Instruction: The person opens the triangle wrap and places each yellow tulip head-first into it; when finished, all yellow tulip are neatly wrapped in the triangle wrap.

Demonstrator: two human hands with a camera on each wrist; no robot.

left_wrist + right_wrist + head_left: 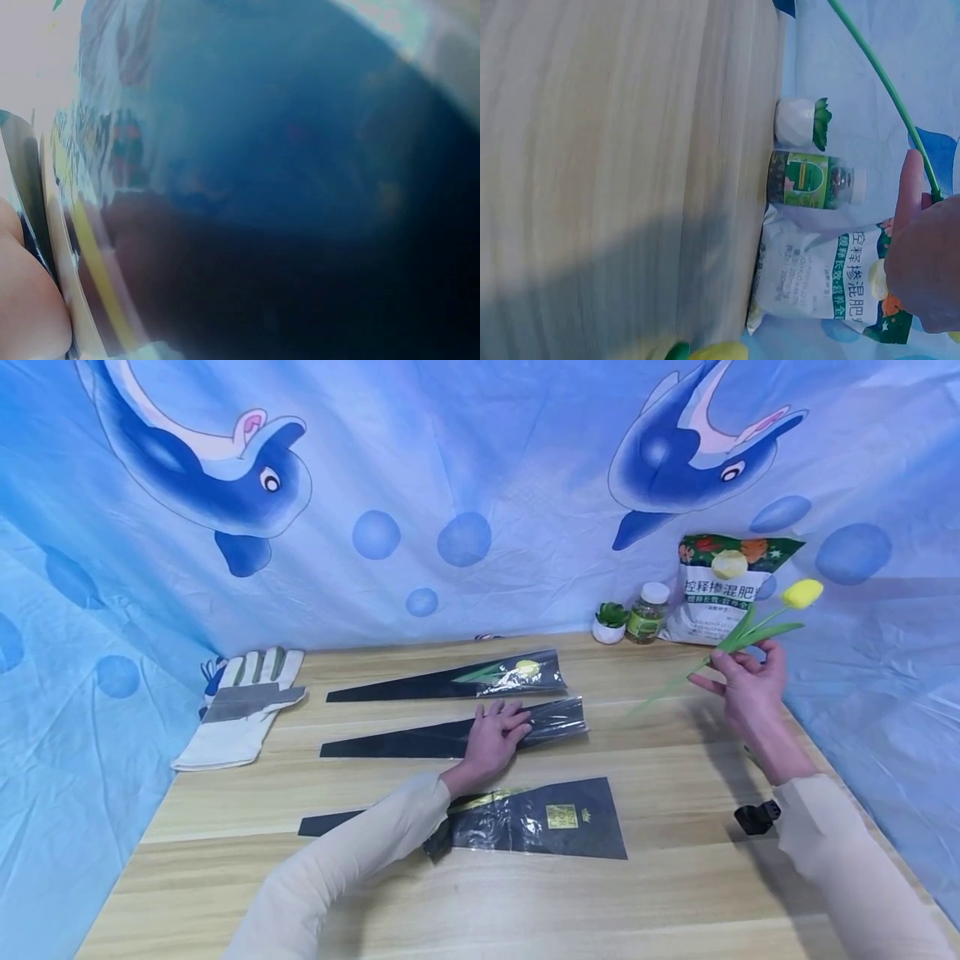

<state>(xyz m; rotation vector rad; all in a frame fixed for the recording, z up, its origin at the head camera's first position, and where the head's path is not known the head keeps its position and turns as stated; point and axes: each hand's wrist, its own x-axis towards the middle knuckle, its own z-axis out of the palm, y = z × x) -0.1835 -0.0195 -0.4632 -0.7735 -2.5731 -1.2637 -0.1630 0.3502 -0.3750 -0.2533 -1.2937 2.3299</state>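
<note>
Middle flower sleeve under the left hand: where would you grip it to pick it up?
Probably at the wide, open clear end of the middle sleeve, coming from the right: it lies flat, the left hand presses its middle, and that mouth is free.

Head view overlooks table (675,893); wrist views close; right shares fertiliser bag (718,597).

A pale wooden table (675,893) with lengthwise grain filled the near ground. Behind it and down both sides hung a light blue cloth backdrop (480,460), printed with dark blue dolphins (225,477) and round bubbles. Light fell evenly, with soft shadows.
</note>
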